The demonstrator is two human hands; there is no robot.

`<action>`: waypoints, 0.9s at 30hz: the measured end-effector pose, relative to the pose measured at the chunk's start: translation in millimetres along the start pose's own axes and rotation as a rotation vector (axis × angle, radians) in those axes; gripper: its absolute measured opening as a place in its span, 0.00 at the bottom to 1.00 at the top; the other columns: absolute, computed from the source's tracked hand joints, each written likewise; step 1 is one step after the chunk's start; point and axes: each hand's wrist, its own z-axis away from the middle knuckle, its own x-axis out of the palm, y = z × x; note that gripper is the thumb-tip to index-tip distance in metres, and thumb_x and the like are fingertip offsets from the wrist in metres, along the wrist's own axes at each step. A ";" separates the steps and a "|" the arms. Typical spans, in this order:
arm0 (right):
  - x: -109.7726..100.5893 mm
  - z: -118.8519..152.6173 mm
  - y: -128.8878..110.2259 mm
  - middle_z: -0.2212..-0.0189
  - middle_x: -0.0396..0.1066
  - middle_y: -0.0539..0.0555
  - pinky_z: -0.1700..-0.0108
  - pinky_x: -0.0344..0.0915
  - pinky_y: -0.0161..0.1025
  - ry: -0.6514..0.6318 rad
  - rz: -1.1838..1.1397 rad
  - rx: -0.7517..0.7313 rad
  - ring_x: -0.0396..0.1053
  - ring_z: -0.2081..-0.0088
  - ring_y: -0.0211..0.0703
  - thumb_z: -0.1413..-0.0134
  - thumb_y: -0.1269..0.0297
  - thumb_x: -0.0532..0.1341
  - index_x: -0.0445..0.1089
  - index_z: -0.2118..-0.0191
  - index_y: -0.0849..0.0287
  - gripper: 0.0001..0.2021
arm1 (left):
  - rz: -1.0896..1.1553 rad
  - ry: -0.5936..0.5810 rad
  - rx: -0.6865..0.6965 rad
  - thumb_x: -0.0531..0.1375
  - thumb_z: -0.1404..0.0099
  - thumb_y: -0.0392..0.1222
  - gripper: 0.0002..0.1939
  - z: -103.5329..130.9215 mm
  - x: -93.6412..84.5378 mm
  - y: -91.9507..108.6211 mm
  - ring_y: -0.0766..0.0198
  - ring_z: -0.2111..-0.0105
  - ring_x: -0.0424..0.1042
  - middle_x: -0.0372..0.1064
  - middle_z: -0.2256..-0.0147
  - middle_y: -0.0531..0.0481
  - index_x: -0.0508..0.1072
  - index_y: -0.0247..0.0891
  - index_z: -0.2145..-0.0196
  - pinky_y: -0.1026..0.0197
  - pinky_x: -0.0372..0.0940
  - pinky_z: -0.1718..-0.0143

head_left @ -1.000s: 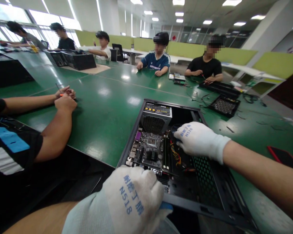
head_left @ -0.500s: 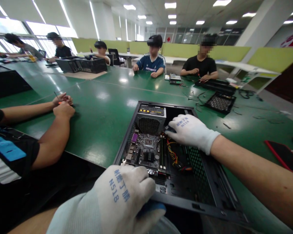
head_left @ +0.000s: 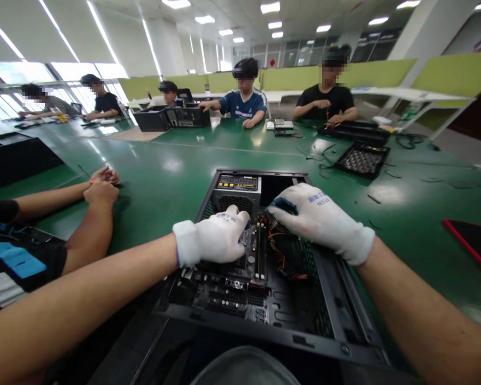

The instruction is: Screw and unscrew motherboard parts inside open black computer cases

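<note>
An open black computer case point(head_left: 300, 339) lies in front of me with its inside facing up. My left hand point(head_left: 220, 235), in a white glove, is over the motherboard point(head_left: 240, 272), its thumb and forefinger apart. Nothing shows between them, though the other fingertips are hidden. In a matching glove with blue-coated fingers, my right hand point(head_left: 310, 216) is at the board's upper right. Its thumb and fingers close on the top of the power cable bundle point(head_left: 279, 251); the exact grip is partly covered. The power supply point(head_left: 238, 190) sits at the case's far end.
Another person's hands point(head_left: 102, 184) hold a thin tool at my left. Across the green table point(head_left: 176, 198) sit several people with computer parts. A black perforated panel point(head_left: 363, 159) and loose cables lie far right, a red-edged black object point(head_left: 475, 243) nearer.
My left hand has moved from the case's near edge forward onto the motherboard. My right hand stays by the cables. Across the table, a person has reached out to a black case.
</note>
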 end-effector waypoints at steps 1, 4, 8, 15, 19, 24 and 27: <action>-0.2 0.0 0.2 0.61 0.78 0.59 0.50 0.63 0.44 0.005 -0.004 0.001 0.71 0.57 0.49 0.33 0.51 0.57 0.78 0.58 0.61 0.19 | -0.034 -0.065 -0.013 0.60 0.37 0.41 0.24 -9.5 0.1 -0.6 0.47 0.51 0.75 0.65 0.46 0.33 0.65 0.32 0.44 0.50 0.71 0.50; -0.3 1.2 1.3 0.60 0.78 0.59 0.49 0.62 0.43 0.015 -0.017 -0.001 0.72 0.56 0.50 0.33 0.51 0.57 0.78 0.57 0.61 0.19 | -0.148 -0.188 -0.007 0.59 0.36 0.38 0.26 -34.0 2.1 -1.0 0.46 0.49 0.75 0.65 0.44 0.29 0.63 0.29 0.41 0.50 0.70 0.48; 1.7 3.6 3.7 0.59 0.77 0.60 0.49 0.62 0.43 0.017 -0.012 -0.009 0.71 0.55 0.50 0.32 0.50 0.57 0.77 0.55 0.62 0.20 | -0.265 -0.304 0.016 0.61 0.38 0.35 0.25 -59.0 10.3 -0.4 0.46 0.46 0.74 0.70 0.45 0.30 0.68 0.29 0.43 0.51 0.69 0.45; 3.1 6.7 6.9 0.58 0.77 0.60 0.49 0.62 0.43 0.029 -0.026 -0.021 0.71 0.54 0.51 0.32 0.49 0.57 0.77 0.55 0.63 0.21 | -0.188 -0.294 0.038 0.67 0.41 0.40 0.21 -72.9 26.0 -1.2 0.48 0.48 0.76 0.77 0.51 0.37 0.76 0.35 0.50 0.53 0.68 0.44; 3.3 8.2 6.9 0.58 0.78 0.60 0.50 0.62 0.43 0.045 -0.056 -0.022 0.71 0.55 0.50 0.33 0.49 0.57 0.77 0.55 0.62 0.21 | -0.264 -0.244 0.023 0.66 0.39 0.42 0.26 -74.0 28.7 -3.3 0.44 0.46 0.75 0.74 0.46 0.32 0.73 0.30 0.45 0.51 0.69 0.44; 4.9 9.6 6.9 0.58 0.78 0.61 0.49 0.63 0.45 0.050 -0.052 -0.031 0.71 0.54 0.52 0.33 0.48 0.57 0.77 0.56 0.62 0.21 | -0.355 -0.294 0.029 0.65 0.36 0.44 0.25 -79.8 31.6 -4.7 0.46 0.46 0.75 0.73 0.45 0.32 0.73 0.30 0.44 0.52 0.69 0.43; 5.6 10.0 7.5 0.58 0.78 0.61 0.49 0.63 0.46 0.048 -0.041 -0.036 0.72 0.54 0.53 0.33 0.48 0.57 0.77 0.55 0.62 0.21 | -0.350 -0.312 0.042 0.65 0.37 0.41 0.22 -84.1 31.7 -2.6 0.47 0.46 0.75 0.74 0.45 0.35 0.75 0.32 0.46 0.54 0.69 0.43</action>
